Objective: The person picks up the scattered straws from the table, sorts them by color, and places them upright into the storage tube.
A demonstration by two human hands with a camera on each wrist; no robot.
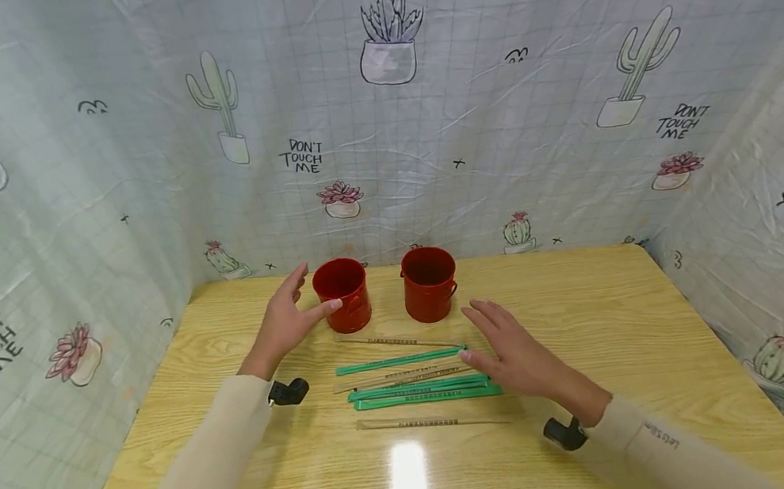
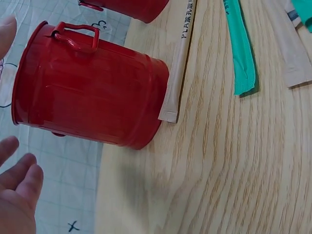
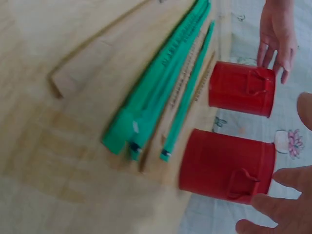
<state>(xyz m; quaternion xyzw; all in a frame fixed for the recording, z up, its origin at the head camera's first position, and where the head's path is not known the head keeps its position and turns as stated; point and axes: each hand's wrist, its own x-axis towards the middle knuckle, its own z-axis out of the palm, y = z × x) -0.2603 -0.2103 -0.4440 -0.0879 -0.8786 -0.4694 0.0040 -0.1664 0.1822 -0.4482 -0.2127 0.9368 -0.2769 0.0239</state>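
only the head view looks down into the left red bucket (image 1: 352, 317) and right red bucket (image 1: 429, 301), upright behind green-wrapped straws (image 1: 389, 402) and brown-wrapped straws (image 1: 431, 423) on the wooden table (image 1: 563, 298). there the left hand's (image 1: 281, 321) thumb overlaps its bucket; the left wrist view shows fingers apart from it. the right hand (image 1: 518, 355), likewise spread and holding nothing, is near the right red bucket.

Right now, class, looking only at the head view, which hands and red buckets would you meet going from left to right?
Left hand, left red bucket, right red bucket, right hand.
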